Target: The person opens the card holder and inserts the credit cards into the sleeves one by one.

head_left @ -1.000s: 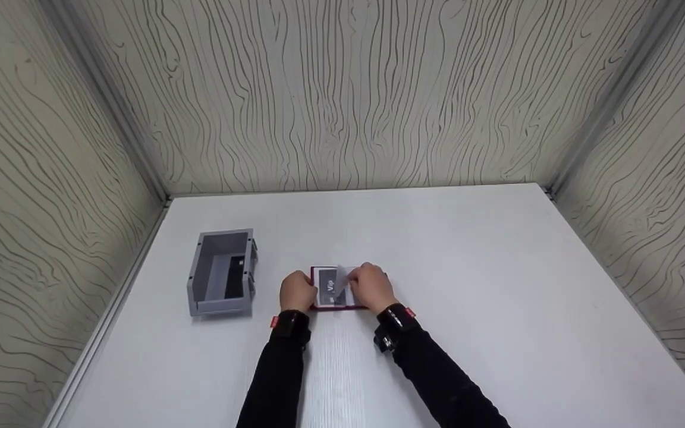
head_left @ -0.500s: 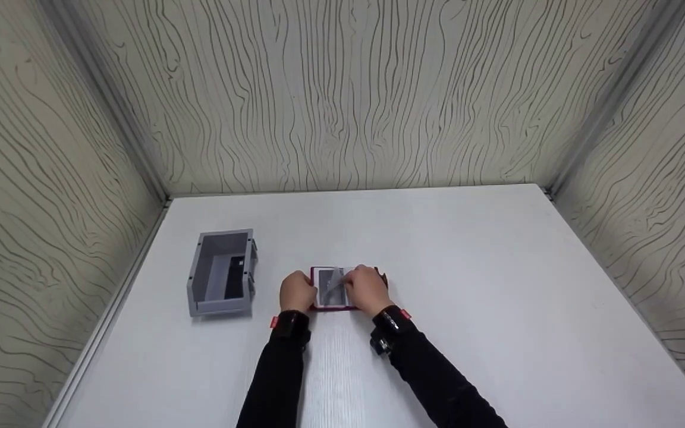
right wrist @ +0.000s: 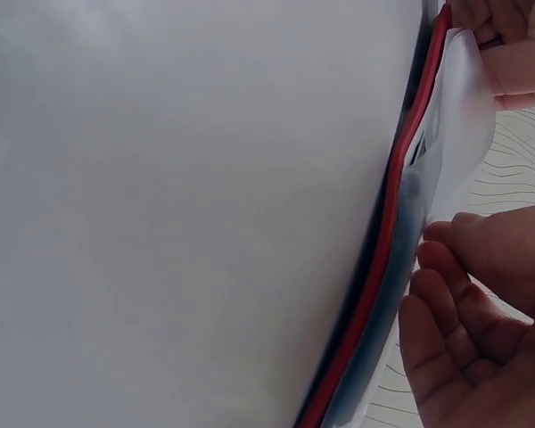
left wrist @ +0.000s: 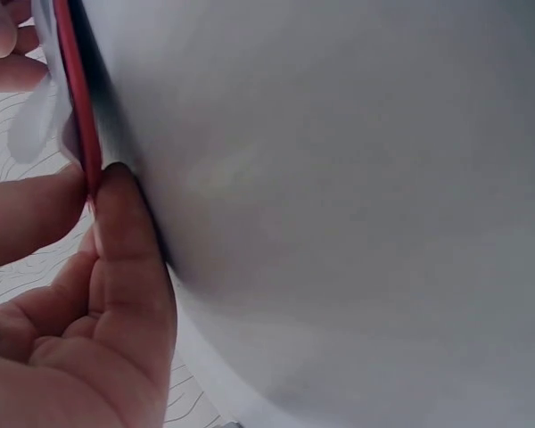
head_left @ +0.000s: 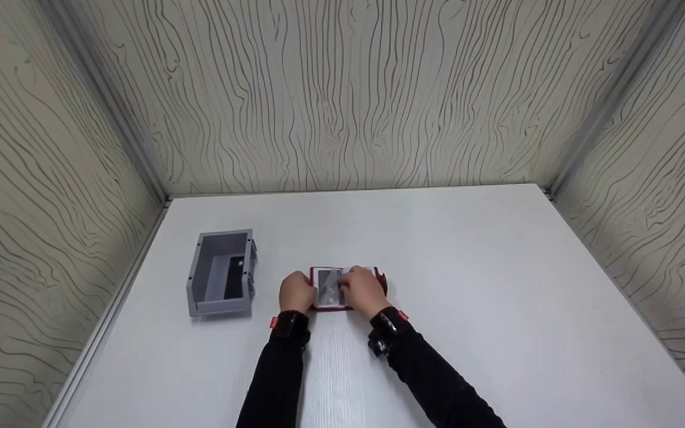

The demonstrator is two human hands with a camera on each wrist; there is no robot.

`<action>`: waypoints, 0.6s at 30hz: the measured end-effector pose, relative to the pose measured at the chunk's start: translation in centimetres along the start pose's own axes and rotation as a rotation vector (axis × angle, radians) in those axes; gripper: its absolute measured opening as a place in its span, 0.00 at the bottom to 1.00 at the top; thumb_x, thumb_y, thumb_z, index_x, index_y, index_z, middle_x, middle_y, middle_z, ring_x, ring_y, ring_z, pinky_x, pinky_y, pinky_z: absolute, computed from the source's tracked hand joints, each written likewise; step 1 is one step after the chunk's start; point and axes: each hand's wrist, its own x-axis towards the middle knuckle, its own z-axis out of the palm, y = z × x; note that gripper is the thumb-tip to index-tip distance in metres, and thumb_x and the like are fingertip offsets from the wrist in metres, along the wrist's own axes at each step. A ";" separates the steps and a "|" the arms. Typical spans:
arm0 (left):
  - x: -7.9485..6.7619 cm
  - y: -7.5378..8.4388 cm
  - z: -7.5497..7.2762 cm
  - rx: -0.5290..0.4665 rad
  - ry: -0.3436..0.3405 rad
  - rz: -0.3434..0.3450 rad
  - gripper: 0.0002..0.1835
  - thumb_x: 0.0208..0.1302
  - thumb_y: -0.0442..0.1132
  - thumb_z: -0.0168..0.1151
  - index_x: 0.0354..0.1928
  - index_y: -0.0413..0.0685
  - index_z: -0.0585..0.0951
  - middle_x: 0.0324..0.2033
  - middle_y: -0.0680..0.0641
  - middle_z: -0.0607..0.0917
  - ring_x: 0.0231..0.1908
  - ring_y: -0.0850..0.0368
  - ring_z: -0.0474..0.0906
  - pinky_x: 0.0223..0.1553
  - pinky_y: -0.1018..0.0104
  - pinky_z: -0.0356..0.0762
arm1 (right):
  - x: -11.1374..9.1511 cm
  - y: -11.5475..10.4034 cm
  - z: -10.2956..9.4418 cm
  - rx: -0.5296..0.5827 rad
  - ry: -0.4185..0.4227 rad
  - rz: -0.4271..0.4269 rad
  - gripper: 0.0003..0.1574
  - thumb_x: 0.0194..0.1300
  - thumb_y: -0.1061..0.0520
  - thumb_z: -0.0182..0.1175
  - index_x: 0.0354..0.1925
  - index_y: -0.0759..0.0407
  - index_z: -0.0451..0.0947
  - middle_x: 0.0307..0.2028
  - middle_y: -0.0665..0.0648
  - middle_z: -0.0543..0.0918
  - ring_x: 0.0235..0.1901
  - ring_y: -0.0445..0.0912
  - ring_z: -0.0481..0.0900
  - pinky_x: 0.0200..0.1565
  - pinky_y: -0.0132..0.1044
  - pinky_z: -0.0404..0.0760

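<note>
A red card holder (head_left: 332,309) lies spread on the white table, clear plastic sleeves inside it. In its left half sits a dark grey card with a white border (head_left: 323,277). My left hand (head_left: 297,291) pinches the holder's left edge; the left wrist view has the thumb and forefinger on either side of the red cover (left wrist: 87,147). With thumb and fingertips, my right hand (head_left: 365,291) pinches a clear plastic sleeve (head_left: 332,289), which slants over the card. In the right wrist view that bent sleeve (right wrist: 468,120) stands up from the red edge (right wrist: 388,205). The right hand hides much of the right half.
A grey plastic bin (head_left: 219,307) stands on the table (head_left: 467,267) to the left, with a flat black thing (head_left: 234,277) inside. Wood-patterned panels (head_left: 342,101) close off the back and both sides.
My right hand has moved slightly left, bringing the clear sleeve further over the card, whose "Vip" lettering is now covered. The holder's right end has come into sight. My left hand stays put.
</note>
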 end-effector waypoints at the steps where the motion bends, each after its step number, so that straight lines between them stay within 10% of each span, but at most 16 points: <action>1: 0.0 0.0 0.0 -0.001 0.001 0.000 0.03 0.47 0.27 0.62 0.23 0.39 0.77 0.23 0.42 0.80 0.30 0.42 0.79 0.36 0.52 0.76 | 0.0 0.0 0.0 0.002 -0.005 -0.001 0.08 0.61 0.64 0.65 0.40 0.60 0.88 0.32 0.57 0.80 0.36 0.52 0.78 0.42 0.46 0.76; 18: -0.1 0.7 -0.9 -0.003 0.044 0.020 0.05 0.53 0.31 0.66 0.27 0.37 0.79 0.27 0.40 0.83 0.32 0.40 0.80 0.38 0.50 0.75 | 0.0 -0.2 0.1 0.023 -0.024 -0.013 0.13 0.61 0.65 0.64 0.44 0.60 0.88 0.35 0.58 0.81 0.38 0.54 0.79 0.44 0.47 0.77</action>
